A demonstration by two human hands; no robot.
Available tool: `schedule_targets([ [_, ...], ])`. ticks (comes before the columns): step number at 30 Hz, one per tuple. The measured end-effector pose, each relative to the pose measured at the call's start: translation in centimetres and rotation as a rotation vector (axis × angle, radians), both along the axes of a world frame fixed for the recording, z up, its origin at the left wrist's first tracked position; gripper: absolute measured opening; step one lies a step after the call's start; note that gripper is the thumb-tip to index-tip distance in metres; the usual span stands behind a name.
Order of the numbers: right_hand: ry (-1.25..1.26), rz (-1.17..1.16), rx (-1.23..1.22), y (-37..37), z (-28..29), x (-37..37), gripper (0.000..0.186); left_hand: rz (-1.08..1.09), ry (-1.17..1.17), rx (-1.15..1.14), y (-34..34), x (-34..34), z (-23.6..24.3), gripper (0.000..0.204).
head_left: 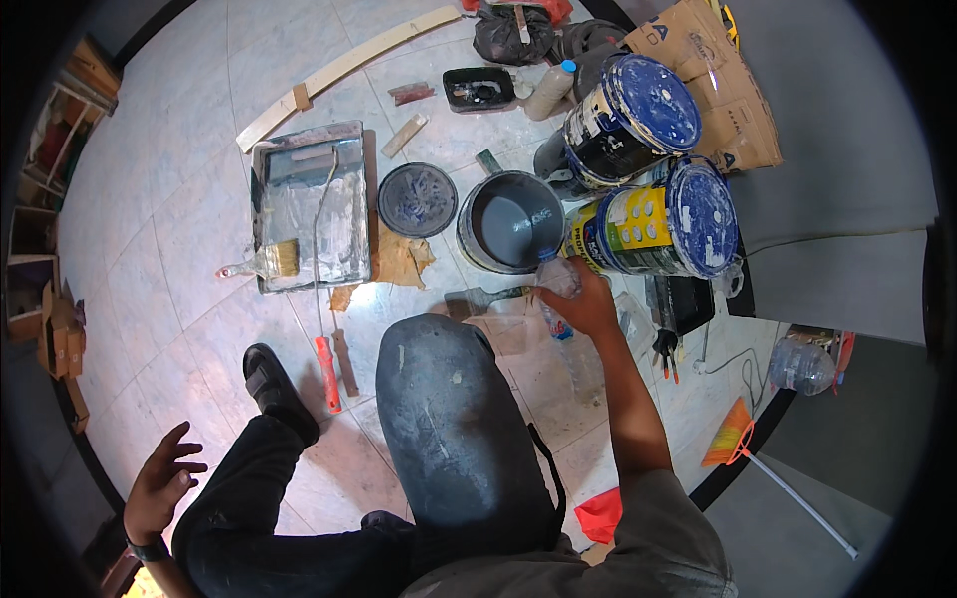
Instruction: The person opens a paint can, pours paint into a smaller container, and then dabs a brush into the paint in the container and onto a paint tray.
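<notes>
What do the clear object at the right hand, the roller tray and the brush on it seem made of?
Clear object: likely thin plastic, glossy; transparent, catching highlights. Roller tray: possibly plastic; matte, dark rim, paint hides much. Brush: tan bristles, natural or synthetic unclear; handle perhaps wood, smeared.

There's the broom, orange bristles fanned out, near a big clear water jug! Brown cardboard stands by the grey wall, and farther along slumps a black plastic bag. Look, a long pale wooden strip stretches over the tiled floor, and away on the left, small cardboard boxes sit beside the open shelves.
</notes>
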State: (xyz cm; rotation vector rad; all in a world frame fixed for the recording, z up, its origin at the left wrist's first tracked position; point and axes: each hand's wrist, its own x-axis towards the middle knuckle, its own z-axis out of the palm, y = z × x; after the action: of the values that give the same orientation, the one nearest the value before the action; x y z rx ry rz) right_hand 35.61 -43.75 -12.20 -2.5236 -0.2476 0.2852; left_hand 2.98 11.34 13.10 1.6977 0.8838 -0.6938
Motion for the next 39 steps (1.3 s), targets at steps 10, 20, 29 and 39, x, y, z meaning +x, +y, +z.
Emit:
schedule_targets([
  [10,0.02,0.024,-0.083,0.1,0.4,0.1,0.078,0.03,-0.005,-0.004,0.3,-0.7,0.0,0.099],
  [20,0.055,0.021,-0.097,0.2,0.8,-0.1,0.079,0.026,-0.005,0.001,0.1,-0.6,0.2,0.098],
  [29,0.045,0.011,-0.081,-0.1,0.4,-0.1,0.078,0.026,0.007,-0.008,-0.2,-0.3,0.2,0.099],
  [39,0.087,0.032,-0.086,0.1,0.9,0.2,0.076,0.038,0.018,-0.006,-0.1,-0.4,0.0,0.1],
])
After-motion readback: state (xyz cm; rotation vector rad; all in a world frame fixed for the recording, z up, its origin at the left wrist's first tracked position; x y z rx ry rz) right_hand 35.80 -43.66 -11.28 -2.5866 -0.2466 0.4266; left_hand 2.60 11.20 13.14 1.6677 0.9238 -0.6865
